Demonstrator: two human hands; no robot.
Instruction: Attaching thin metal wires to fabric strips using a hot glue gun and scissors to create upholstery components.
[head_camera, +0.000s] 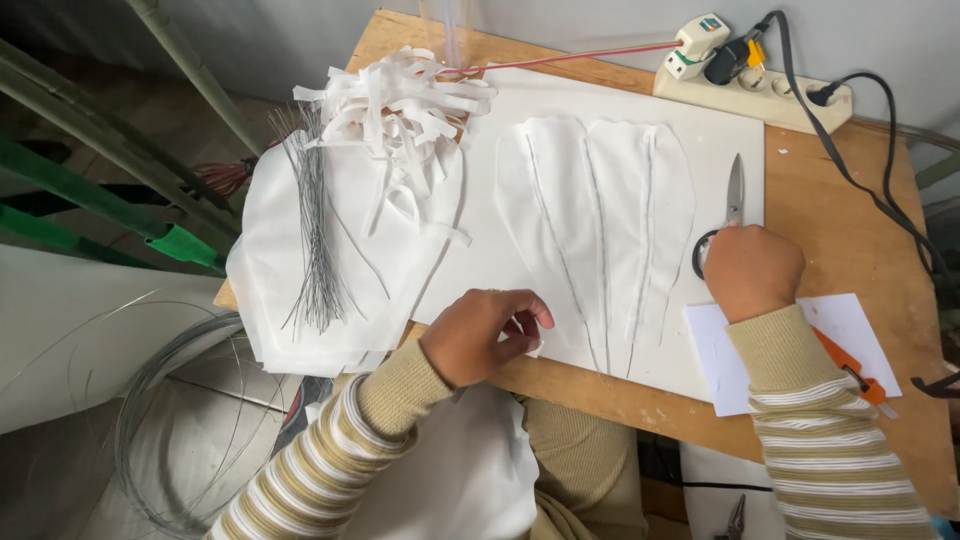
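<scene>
Looking down at a small wooden surface (850, 250) with a big white foam-like board (720, 150) lying on it. On that board sit two long white fabric petal shapes (600, 220), side by side and touching along the middle, each with a thin grey wire running down its length. The left hand (480, 335) is at the board's near edge, just left of the petals' narrow ends, fingers (525, 310) curled loosely over a bit of white material; can't tell if they're really pinching it. The right hand (750, 270) is closed around the dark handles of a pair of silver scissors (735, 195), blades pointing away from the person and lying on the board just right of the petals. Further left there's a stack of white fabric sheets (270, 290) with a bundle of thin grey wires (315, 240) on top, and a messy pile of white fabric offcut strips (395, 105) behind it. A cream power strip (760, 90) with plugs sits at the far edge. Under the right forearm is a white paper sheet (850, 320) with an orange utility knife (850, 370) on it. A coil of wire (180, 420) lies on the floor at left.
</scene>
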